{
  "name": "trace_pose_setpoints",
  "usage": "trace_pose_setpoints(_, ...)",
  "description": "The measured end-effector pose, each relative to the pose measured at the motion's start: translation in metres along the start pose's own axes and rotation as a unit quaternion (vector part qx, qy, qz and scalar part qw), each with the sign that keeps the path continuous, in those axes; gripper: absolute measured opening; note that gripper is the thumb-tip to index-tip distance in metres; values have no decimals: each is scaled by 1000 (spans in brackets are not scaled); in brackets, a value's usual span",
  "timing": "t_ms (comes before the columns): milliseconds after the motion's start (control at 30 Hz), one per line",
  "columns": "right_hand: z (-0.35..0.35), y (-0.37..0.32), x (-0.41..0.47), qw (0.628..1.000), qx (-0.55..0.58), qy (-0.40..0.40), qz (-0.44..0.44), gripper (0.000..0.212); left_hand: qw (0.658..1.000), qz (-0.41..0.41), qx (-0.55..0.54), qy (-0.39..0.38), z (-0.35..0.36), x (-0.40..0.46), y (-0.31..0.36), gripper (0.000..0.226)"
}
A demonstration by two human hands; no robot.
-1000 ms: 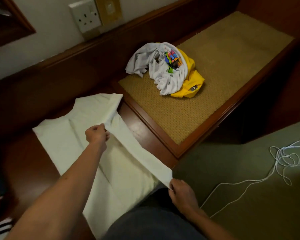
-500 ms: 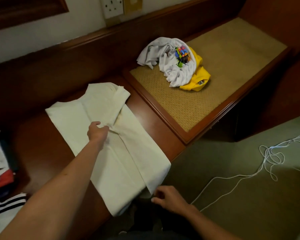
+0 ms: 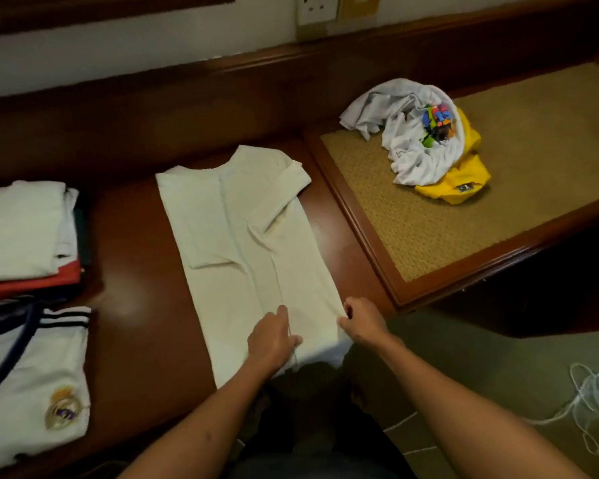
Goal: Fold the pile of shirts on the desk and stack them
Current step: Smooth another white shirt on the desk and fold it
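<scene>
- Since the earlier frame both side panels of the cream shirt [image 3: 242, 250] have come to lie folded in; it is now a long narrow strip, and both hands have moved to its hem at the near edge of the bench [image 3: 135, 305].
- The bench, dark polished wood, carries the strip across its middle, collar toward the far edge, hem overhanging the near edge slightly.
- At the left end sits the folded stack [image 3: 25, 233], a white shirt on top with red showing below; nearer, a white crested jersey [image 3: 32, 378] lies at the near left corner.
- On the woven inset at the right end, the unfolded pile [image 3: 419, 140]: a crumpled white shirt over a yellow one.
- The cream shirt looks light, limp and creasable; it should slide easily on the polish, so I would take it at both hem corners and lift evenly.
- Left hand [image 3: 272, 340] rests flat on the hem along the centre fold, fingers extended, its grip unclenched.
- Right hand [image 3: 362, 323] pinches the hem's right corner, fingers curled.
</scene>
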State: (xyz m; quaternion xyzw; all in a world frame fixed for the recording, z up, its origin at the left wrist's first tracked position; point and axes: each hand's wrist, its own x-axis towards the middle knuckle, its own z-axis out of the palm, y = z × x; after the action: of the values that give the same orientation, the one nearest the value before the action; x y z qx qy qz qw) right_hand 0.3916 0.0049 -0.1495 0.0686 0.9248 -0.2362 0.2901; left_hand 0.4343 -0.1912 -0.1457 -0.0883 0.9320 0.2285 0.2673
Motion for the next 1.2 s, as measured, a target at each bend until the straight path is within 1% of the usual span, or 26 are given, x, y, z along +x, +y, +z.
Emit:
trace_pose_setpoints(67,-11,5,7,999,38,-34,-20,11,1000,-14,-1,21,4,-3,4,41)
trace_pose_setpoints(133,-20,13,7,990,102,-85,-37,12,999,-39,0,37,7,-5,8,38)
trace_pose_setpoints(167,-22,17,6,987,113,-107,-49,12,997,-57,1,44,7,-6,12,38)
trace_pose_setpoints(300,-27,34,5,973,51,-171,-145,30,986,-151,-8,67,14,-15,28,39)
trace_pose_setpoints(400,-29,37,11,973,73,-148,-159,30,974,-200,-50,91,22,-25,33,31)
trace_pose_setpoints(467,-29,40,12,978,104,-111,-145,28,968,-210,-99,100,28,-30,32,24)
trace_pose_setpoints(533,-32,46,12,979,122,-82,-139,23,964,-210,-135,92,29,-34,31,22)
trace_pose_setpoints(667,-45,43,15,976,124,-114,-137,25,966,-196,-155,69,21,-38,32,30)
trace_pose_setpoints(800,-57,24,33,973,105,-131,-158,32,960,-185,-188,100,7,-27,33,29)
trace_pose_setpoints(967,-69,-7,61,975,99,-129,-149,29,951,-171,-227,120,-35,0,29,28)
trace_pose_setpoints(1067,-81,-32,77,978,105,-95,-152,31,952,-150,-230,138,-67,23,23,26)
trace_pose_setpoints(1133,-84,-48,86,980,90,-63,-168,25,953,-139,-228,141,-90,42,18,26)
trace_pose_setpoints(1200,-83,-60,94,979,68,-55,-183,22,956,-127,-226,139,-110,63,13,27)
